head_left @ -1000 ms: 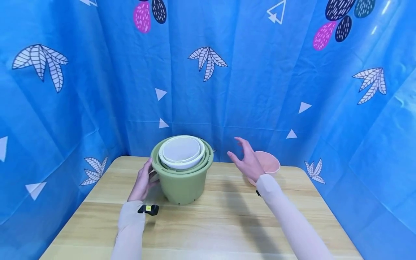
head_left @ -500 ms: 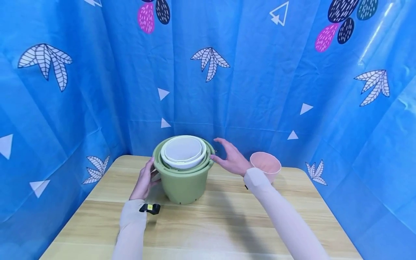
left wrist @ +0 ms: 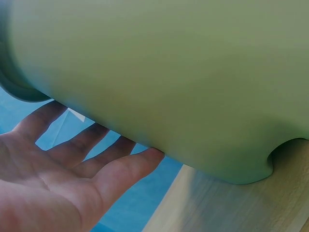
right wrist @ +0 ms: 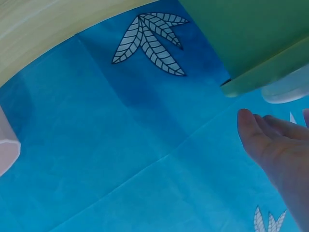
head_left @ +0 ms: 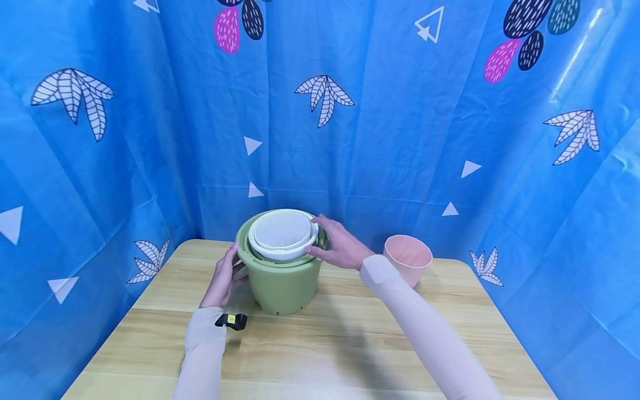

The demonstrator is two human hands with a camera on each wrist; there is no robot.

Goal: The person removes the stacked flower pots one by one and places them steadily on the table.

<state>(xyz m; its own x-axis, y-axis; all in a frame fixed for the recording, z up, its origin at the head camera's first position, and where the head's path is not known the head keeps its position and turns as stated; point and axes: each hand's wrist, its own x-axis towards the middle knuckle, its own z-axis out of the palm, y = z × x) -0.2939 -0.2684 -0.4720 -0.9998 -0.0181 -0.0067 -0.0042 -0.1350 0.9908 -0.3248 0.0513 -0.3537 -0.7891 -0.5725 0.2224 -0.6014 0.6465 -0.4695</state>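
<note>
A large green flowerpot (head_left: 285,289) stands upright on the table, with a smaller green pot nested inside. Within these sits a white pot (head_left: 283,255), holding another pale pot (head_left: 281,229) at the top of the stack. My left hand (head_left: 220,278) rests against the left side of the big pot, under its rim; the left wrist view shows its spread, nearly straight fingers (left wrist: 128,166) along the green wall. Over the right rim reaches my right hand (head_left: 342,244), thumb and fingertips right at the white pot's edge. Its fingers look extended in the right wrist view.
A pink pot (head_left: 410,258) stands at the back right of the wooden table (head_left: 310,361), behind my right forearm. Blue patterned curtains (head_left: 400,139) hang close around the back and both sides.
My right hand has moved left from in front of the pink pot, over the green rim to the white pot's edge. The left hand stays on the green pot.
</note>
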